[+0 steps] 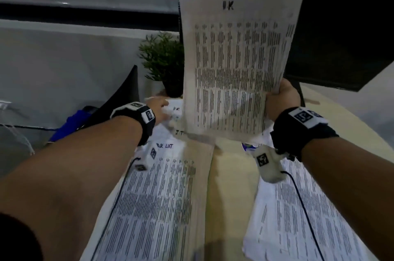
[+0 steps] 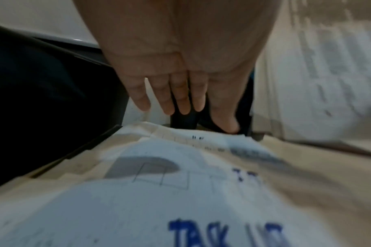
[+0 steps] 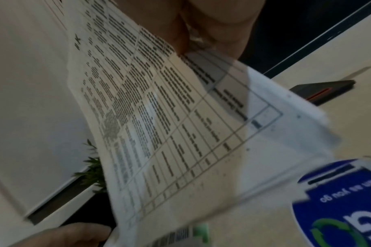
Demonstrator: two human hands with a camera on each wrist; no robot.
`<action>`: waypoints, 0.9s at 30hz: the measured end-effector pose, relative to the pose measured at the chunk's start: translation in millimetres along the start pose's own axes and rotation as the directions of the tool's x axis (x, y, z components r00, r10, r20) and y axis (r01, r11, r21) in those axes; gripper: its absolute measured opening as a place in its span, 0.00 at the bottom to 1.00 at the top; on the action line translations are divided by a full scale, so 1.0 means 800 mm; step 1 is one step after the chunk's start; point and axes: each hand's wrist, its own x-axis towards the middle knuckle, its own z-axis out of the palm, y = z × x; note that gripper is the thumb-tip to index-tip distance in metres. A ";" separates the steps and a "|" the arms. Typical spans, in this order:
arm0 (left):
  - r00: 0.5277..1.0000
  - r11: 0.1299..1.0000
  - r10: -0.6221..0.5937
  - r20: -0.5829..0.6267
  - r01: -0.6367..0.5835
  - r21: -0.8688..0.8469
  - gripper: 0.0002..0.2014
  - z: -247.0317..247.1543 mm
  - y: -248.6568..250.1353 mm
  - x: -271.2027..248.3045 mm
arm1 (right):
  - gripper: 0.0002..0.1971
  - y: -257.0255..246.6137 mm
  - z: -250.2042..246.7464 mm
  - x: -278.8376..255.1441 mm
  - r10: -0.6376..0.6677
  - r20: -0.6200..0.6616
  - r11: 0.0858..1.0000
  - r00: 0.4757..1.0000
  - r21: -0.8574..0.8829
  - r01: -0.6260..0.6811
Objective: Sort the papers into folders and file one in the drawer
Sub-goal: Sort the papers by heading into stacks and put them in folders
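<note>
While the right hand (image 1: 281, 98) pinches a printed sheet (image 1: 236, 58) upright over the worktop (image 1: 232, 186) and the left hand (image 1: 158, 109) hovers flat-fingered above the labelled stack (image 1: 170, 132), sorting looks barely started, with loose papers everywhere and nothing filed yet.

Head view looks down; wrist views close, sharing papers (image 1: 236, 64).
</note>
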 end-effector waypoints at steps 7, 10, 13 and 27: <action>0.938 0.844 0.073 0.339 -0.239 0.480 0.55 0.036 -0.018 0.030 | 0.19 0.008 0.056 0.029 0.002 -0.080 0.990 0.997 0.139 0.009; 0.939 0.793 0.074 0.336 -0.260 0.551 0.56 0.043 -0.018 0.035 | 0.20 0.030 0.076 0.026 0.059 -0.099 0.985 0.993 0.165 -0.042; 0.933 0.750 0.058 0.355 -0.275 0.601 0.53 0.043 -0.008 0.032 | 0.21 0.047 0.090 0.025 0.122 -0.078 0.971 0.989 0.216 -0.103; 0.921 0.753 0.048 0.386 -0.287 0.592 0.39 0.050 0.001 0.028 | 0.21 0.060 0.097 0.027 0.114 -0.112 0.956 0.987 0.282 -0.078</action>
